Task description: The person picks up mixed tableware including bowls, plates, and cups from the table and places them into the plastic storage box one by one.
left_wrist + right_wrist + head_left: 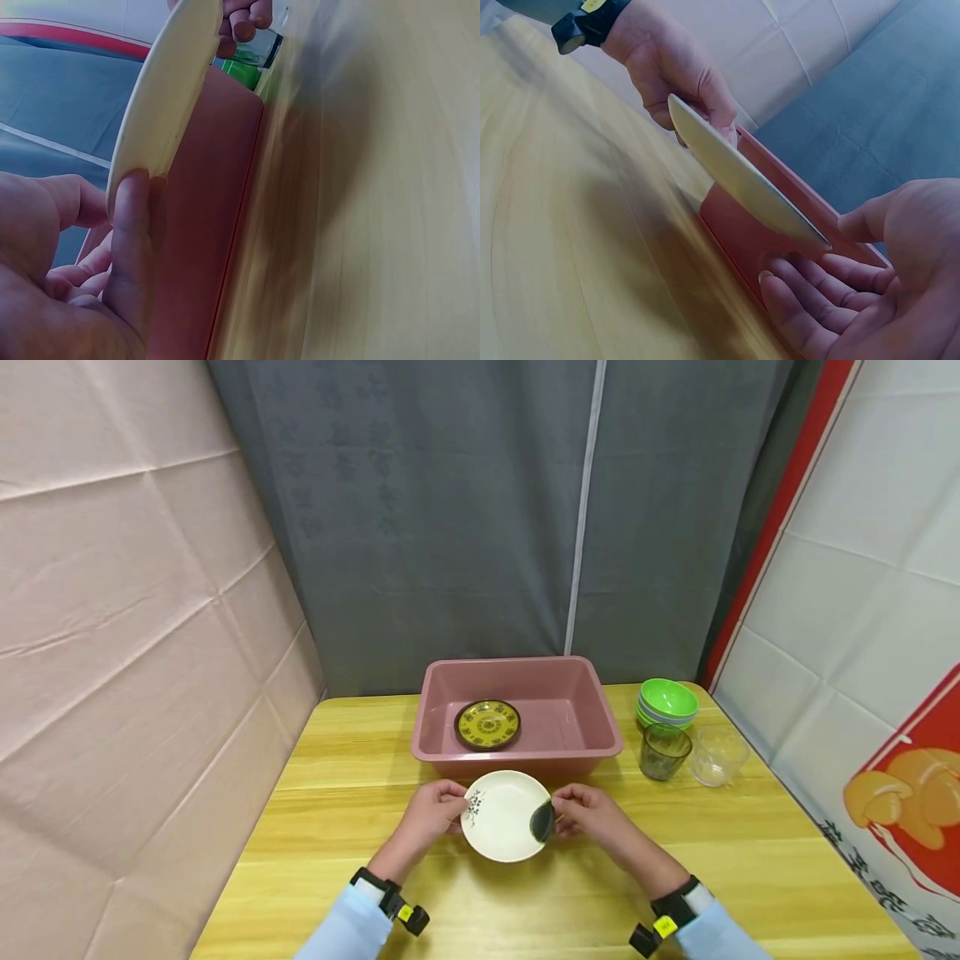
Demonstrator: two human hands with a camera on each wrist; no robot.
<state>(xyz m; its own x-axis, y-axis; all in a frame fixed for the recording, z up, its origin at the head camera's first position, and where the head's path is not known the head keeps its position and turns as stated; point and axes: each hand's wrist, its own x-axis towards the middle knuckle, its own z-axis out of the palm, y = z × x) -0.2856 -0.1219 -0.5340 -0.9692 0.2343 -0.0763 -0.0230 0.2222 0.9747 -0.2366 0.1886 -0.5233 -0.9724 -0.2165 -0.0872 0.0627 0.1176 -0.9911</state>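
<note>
1. Above the middle of the tabletop [345,827], raised off its surface, is a round white plate [501,822]. It is positioned between the two hands, on the near-edge side of a pink rectangular basin [558,718].
2. Left hand [429,814]: thumb and fingers [133,225] pinch the plate's left rim, closed to the rim's thickness.
3. Right hand [592,817]: thumb and fingers grip the opposite rim at its dark green patch, the lower fingers curved loosely beneath.
4. Orientation: the circular plate has no long axis; both hands are about equally near its centre. The basin, long axis parallel to the tabletop's far edge, lies beyond the fingers, toward that edge.
5. Materials: the plate is smooth and shallow, with a dark sprig motif; whether ceramic or melamine, cannot be told. The basin appears moulded plastic with rounded corners. The tabletop shows pale wood grain.
6. Basin contents: a yellow patterned plate [489,725], dark-rimmed, in the left part.
7. Far right corner: stacked bowls [670,697], bright green uppermost; nearer, a smoked tumbler [663,756] and a clear tumbler [718,756].
</note>
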